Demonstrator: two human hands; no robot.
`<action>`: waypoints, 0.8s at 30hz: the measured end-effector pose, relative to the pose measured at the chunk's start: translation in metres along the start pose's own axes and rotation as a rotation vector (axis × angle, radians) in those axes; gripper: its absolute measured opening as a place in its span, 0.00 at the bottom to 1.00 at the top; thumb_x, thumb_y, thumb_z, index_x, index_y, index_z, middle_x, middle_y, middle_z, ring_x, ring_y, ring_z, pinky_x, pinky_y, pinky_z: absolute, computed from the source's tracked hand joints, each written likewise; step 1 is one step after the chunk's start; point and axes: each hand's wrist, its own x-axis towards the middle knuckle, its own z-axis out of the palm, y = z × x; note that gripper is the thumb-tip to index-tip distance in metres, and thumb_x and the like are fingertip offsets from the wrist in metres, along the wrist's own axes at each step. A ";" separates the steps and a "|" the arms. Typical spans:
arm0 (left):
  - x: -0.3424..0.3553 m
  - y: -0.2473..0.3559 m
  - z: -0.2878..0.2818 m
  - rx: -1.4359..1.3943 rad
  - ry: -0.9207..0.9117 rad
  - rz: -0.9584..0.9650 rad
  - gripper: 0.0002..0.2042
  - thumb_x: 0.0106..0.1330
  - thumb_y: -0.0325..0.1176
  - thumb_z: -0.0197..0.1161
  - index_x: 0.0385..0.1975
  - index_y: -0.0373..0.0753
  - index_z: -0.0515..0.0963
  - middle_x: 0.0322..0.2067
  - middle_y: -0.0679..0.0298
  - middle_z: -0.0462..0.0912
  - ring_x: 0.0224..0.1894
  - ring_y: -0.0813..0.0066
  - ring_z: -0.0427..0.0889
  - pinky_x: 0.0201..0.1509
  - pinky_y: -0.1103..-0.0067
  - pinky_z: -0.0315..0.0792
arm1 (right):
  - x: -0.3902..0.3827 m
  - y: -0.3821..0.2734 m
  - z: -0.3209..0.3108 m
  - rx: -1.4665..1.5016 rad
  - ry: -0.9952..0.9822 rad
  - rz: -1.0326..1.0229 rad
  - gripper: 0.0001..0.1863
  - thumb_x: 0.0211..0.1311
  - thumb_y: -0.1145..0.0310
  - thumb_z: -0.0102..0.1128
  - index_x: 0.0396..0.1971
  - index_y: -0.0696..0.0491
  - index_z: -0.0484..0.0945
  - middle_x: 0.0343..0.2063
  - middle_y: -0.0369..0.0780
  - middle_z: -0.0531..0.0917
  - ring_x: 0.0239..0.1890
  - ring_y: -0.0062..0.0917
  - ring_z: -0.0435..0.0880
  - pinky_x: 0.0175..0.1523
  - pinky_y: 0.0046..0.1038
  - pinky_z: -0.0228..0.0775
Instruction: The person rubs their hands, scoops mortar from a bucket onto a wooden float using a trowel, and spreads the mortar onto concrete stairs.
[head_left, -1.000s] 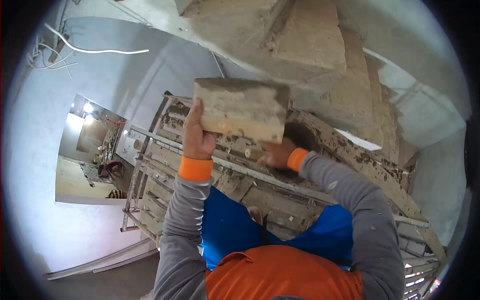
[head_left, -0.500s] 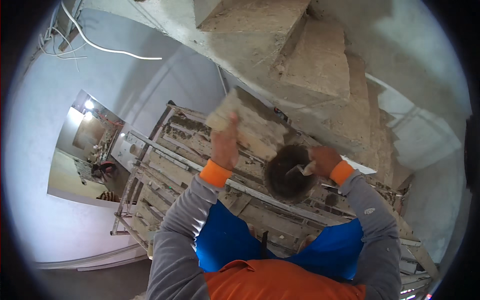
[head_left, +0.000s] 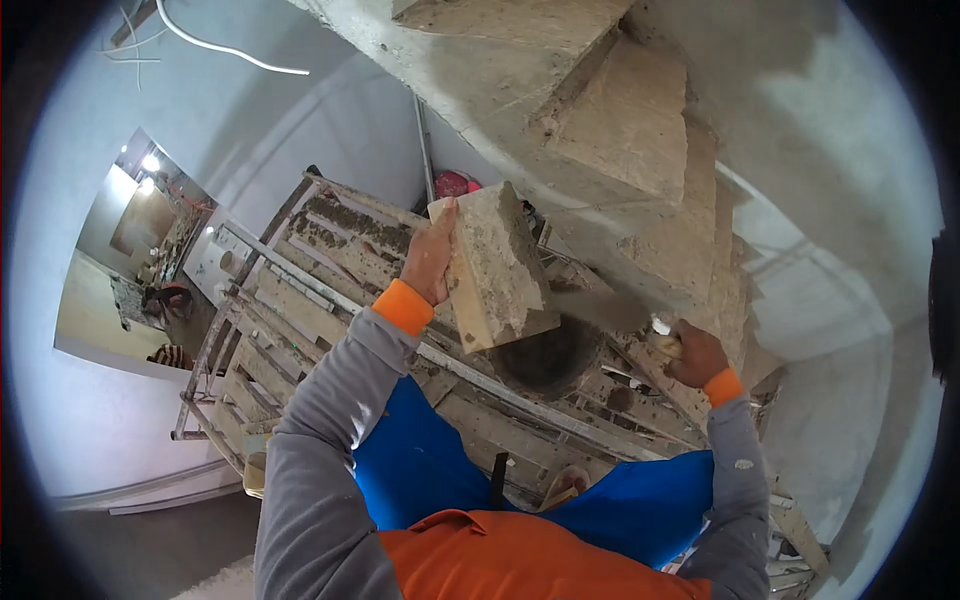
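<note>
Showing in the head view, the left hand (head_left: 430,262) is grasping the edge of a beige, rough-faced rectangular block (head_left: 497,270), holding it partly over a round dark bucket (head_left: 558,386) on wooden scaffold planks (head_left: 295,300). The right hand (head_left: 697,355) is gripping a pale-handled trowel (head_left: 608,308), its blurred grey-brown blade pointing toward the block.

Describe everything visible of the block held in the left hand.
The block is a thick rectangular piece that looks like masonry, with a rough greyish face and a smoother yellowish-tan side. The left hand grips its left edge, thumb near the far corner. It slants above the plank platform, partly hiding a dark round bucket. A blurred trowel blade shows beside its right edge; whether they touch is unclear.
</note>
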 end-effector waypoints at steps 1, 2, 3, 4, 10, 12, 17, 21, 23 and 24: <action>0.001 0.001 0.000 0.020 -0.029 -0.045 0.23 0.68 0.51 0.55 0.46 0.34 0.74 0.36 0.61 0.82 0.33 0.71 0.84 0.37 0.74 0.81 | -0.005 -0.001 -0.001 0.130 0.108 0.065 0.21 0.41 0.67 0.64 0.39 0.53 0.71 0.31 0.48 0.81 0.35 0.46 0.81 0.40 0.42 0.74; 0.001 0.000 0.002 0.023 -0.034 -0.049 0.23 0.68 0.51 0.55 0.46 0.34 0.74 0.36 0.61 0.82 0.33 0.71 0.84 0.37 0.74 0.81 | -0.003 -0.005 0.001 0.195 0.156 0.105 0.20 0.45 0.68 0.64 0.40 0.53 0.70 0.32 0.49 0.80 0.36 0.47 0.80 0.40 0.42 0.72; 0.001 -0.002 0.006 0.022 -0.036 -0.104 0.23 0.68 0.51 0.54 0.46 0.33 0.74 0.36 0.60 0.82 0.33 0.71 0.84 0.37 0.73 0.81 | 0.000 -0.009 0.002 0.197 0.159 0.115 0.20 0.45 0.68 0.64 0.40 0.53 0.70 0.32 0.49 0.80 0.36 0.47 0.80 0.40 0.42 0.72; 0.000 -0.003 0.012 0.021 -0.042 -0.161 0.23 0.69 0.50 0.52 0.47 0.33 0.74 0.36 0.60 0.83 0.32 0.71 0.84 0.36 0.73 0.81 | 0.005 -0.023 -0.004 0.289 0.280 0.041 0.19 0.48 0.68 0.64 0.41 0.53 0.70 0.31 0.50 0.80 0.36 0.48 0.80 0.39 0.42 0.72; 0.000 -0.045 0.028 -0.093 -0.213 -0.276 0.22 0.71 0.47 0.48 0.48 0.32 0.73 0.38 0.59 0.83 0.34 0.70 0.84 0.38 0.73 0.81 | 0.041 -0.112 0.004 0.481 0.527 -0.203 0.21 0.51 0.68 0.64 0.46 0.54 0.69 0.34 0.50 0.80 0.37 0.48 0.80 0.39 0.42 0.73; -0.020 -0.034 0.049 -0.135 -0.248 -0.269 0.21 0.71 0.47 0.48 0.49 0.33 0.73 0.39 0.58 0.83 0.35 0.70 0.84 0.40 0.72 0.81 | 0.042 -0.116 0.010 0.558 0.393 -0.135 0.24 0.49 0.69 0.64 0.48 0.54 0.70 0.36 0.50 0.80 0.38 0.48 0.80 0.41 0.40 0.73; -0.036 -0.012 0.046 -0.359 -0.396 -0.376 0.21 0.71 0.48 0.50 0.53 0.37 0.72 0.42 0.57 0.83 0.41 0.65 0.84 0.45 0.68 0.81 | 0.041 -0.082 0.040 0.548 0.365 -0.264 0.24 0.48 0.70 0.63 0.49 0.53 0.72 0.39 0.50 0.80 0.40 0.47 0.80 0.44 0.38 0.74; -0.028 -0.003 0.028 -0.290 -0.364 -0.229 0.22 0.70 0.49 0.50 0.52 0.37 0.73 0.42 0.59 0.83 0.40 0.67 0.85 0.44 0.70 0.81 | 0.032 -0.040 0.068 0.453 0.411 -0.180 0.25 0.48 0.70 0.64 0.49 0.54 0.72 0.40 0.50 0.81 0.41 0.48 0.81 0.45 0.36 0.74; -0.021 0.000 0.020 -0.213 -0.318 -0.168 0.21 0.70 0.49 0.51 0.51 0.37 0.73 0.42 0.60 0.83 0.40 0.69 0.85 0.43 0.71 0.81 | 0.021 -0.029 0.067 0.481 0.400 -0.126 0.25 0.47 0.70 0.64 0.49 0.56 0.72 0.40 0.50 0.81 0.41 0.47 0.81 0.46 0.36 0.73; -0.019 0.001 0.018 -0.118 -0.250 -0.090 0.21 0.70 0.49 0.52 0.49 0.38 0.74 0.41 0.62 0.82 0.38 0.72 0.83 0.42 0.73 0.80 | 0.018 -0.026 0.066 0.510 0.393 -0.062 0.26 0.47 0.70 0.64 0.50 0.57 0.72 0.40 0.50 0.81 0.41 0.46 0.81 0.47 0.36 0.73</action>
